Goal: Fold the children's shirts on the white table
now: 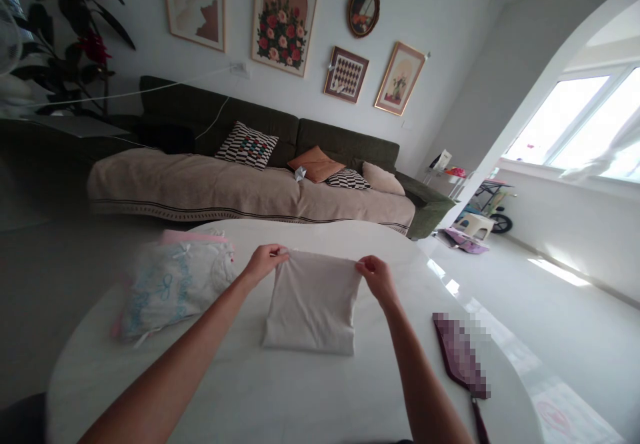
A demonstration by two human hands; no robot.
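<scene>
A folded white cloth garment [315, 304] lies toward the middle of the white table [240, 397], its far edge pulled taut between both hands. My left hand [265, 263] pinches the far left corner. At the far right corner, my right hand [376, 276] grips the fabric between thumb and fingers. The near edge of the cloth rests on the tabletop in a straight fold. Left of my left forearm sits a stack of folded clothes [173, 287], white with light blue print on top and pink beneath.
A pixelated dark pink object with a strap [461, 357] lies near the table's right edge. Behind the table stands a green sofa [350, 139] with a beige cover [250, 194] and several cushions. A white stool [475, 225] stands on the floor at the right.
</scene>
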